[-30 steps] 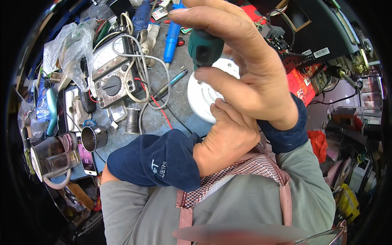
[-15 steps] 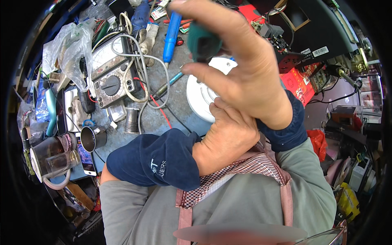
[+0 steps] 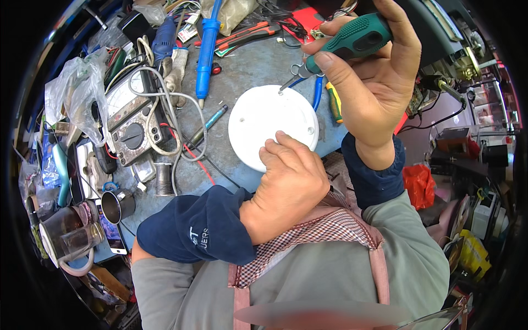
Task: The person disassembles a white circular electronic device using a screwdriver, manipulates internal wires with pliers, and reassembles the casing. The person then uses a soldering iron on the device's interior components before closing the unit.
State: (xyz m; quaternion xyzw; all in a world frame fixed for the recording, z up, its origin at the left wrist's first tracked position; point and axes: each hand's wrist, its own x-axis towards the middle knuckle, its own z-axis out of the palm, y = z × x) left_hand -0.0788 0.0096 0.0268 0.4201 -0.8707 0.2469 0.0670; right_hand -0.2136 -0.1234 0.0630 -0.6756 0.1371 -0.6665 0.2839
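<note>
A white round disc (image 3: 258, 124), like a plastic cover with small holes near its rim, lies on the bench in front of me. At its near edge my left hand (image 3: 291, 184) is closed over the rim, fingers bent together on top and the thumb hidden. My right hand (image 3: 374, 88) grips a screwdriver (image 3: 357, 38) by its green handle. The screwdriver's tip meets the disc at a hole close to the far rim. Pliers with blue handles (image 3: 318, 93) and a yellow-green handled tool (image 3: 334, 103) lie just right of the disc.
An analog multimeter (image 3: 132, 135) with tangled grey cable stands at left, near a solder spool (image 3: 163, 179), a metal cup (image 3: 118, 204) and a phone (image 3: 111, 231). A blue soldering iron (image 3: 206, 60) lies beyond the disc. Dark equipment crowds the far right.
My right hand has swung right, and the screwdriver has come down onto the disc's far part. My left hand has shifted slightly left and stays at the near rim.
</note>
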